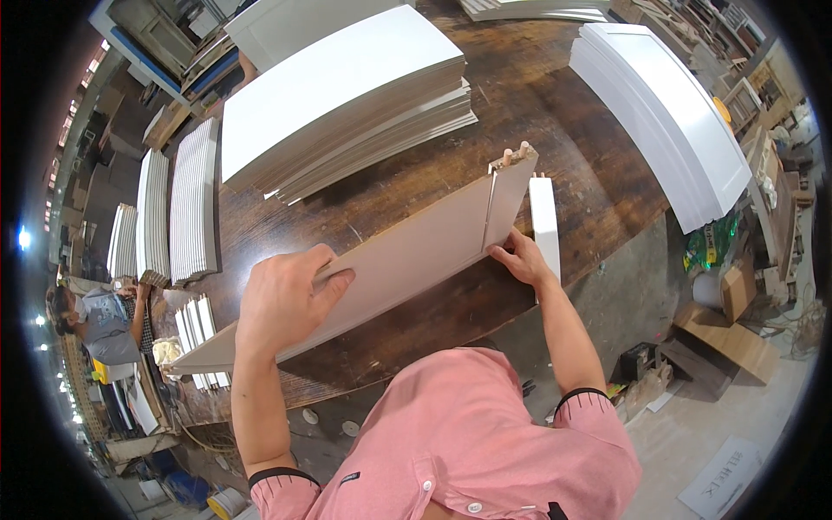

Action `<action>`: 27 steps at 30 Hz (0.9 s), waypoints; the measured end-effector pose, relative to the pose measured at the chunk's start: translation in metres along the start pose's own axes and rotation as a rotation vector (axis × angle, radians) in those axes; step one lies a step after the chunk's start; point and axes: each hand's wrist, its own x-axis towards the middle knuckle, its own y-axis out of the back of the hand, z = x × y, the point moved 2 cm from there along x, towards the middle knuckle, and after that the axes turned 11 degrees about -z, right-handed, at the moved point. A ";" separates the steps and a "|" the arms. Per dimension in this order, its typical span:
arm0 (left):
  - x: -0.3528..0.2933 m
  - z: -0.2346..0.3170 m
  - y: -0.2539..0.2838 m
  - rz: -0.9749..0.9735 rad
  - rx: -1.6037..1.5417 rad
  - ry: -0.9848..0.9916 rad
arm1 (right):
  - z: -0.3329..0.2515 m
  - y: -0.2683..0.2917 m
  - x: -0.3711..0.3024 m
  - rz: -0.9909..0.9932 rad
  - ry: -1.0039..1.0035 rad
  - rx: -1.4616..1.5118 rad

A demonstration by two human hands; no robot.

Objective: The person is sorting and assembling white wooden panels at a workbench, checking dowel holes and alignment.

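Note:
A long, thin white panel (407, 238) stands on edge, slanting across the near side of the brown table. My left hand (290, 295) is closed over its upper edge, with the thumb on the near face. At the panel's right end sits a short white rail (510, 199) with wooden dowels (516, 153) sticking out of its top. Closed on the lower part of that rail is my right hand (523, 258), some of its fingers hidden behind. Just beyond lies a white strip (543, 217) with small dowels at its far end.
A tall stack of white boards (347, 78) fills the far middle of the table (520, 95). White framed panels (667, 113) are piled at the right. Narrow white strips (195, 199) stand in rows at the left. Another person (108, 321) is at the far left.

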 end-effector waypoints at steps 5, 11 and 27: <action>0.005 -0.001 0.003 0.030 -0.019 0.003 | 0.010 -0.014 0.002 0.120 0.049 0.164; 0.020 -0.007 0.010 -0.043 0.010 0.081 | 0.022 -0.029 0.006 0.224 0.110 0.199; 0.027 -0.013 0.009 0.031 -0.015 0.035 | 0.005 -0.028 0.001 0.273 0.040 0.026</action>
